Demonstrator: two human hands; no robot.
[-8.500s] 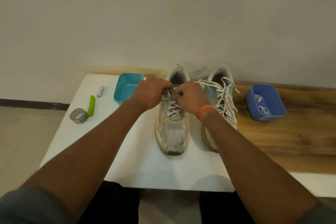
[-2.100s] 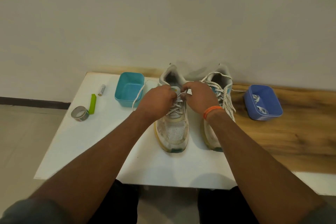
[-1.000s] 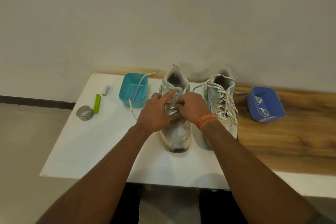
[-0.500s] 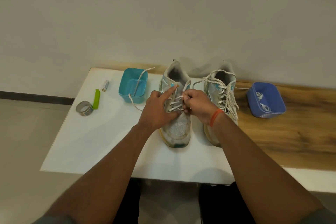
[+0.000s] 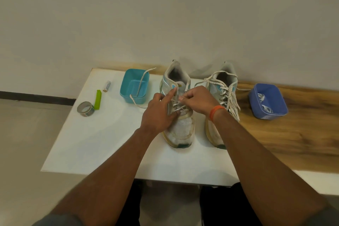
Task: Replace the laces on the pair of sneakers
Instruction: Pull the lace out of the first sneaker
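Two worn white sneakers stand side by side on the white tabletop (image 5: 95,145), toes toward me. My left hand (image 5: 157,113) rests on the left sneaker (image 5: 180,128), its index finger stretched along the eyelets and its thumb pressing the lower crossings. My right hand (image 5: 198,100) pinches the white lace (image 5: 177,107) at the middle of that shoe. One loose end of the lace (image 5: 141,86) trails left over the teal tub (image 5: 134,86). The right sneaker (image 5: 222,86) is laced, its lace ends hanging loose.
A blue tub (image 5: 268,102) with white laces inside sits on the wooden part of the table at right. Left of the teal tub lie a battery (image 5: 106,86), a green clip (image 5: 98,99) and a roll of tape (image 5: 85,109). A wall rises right behind the shoes.
The lace has come out of the upper eyelets of the left sneaker and one end now drapes over the teal tub. Both hands have worked down from the collar to the middle eyelets.
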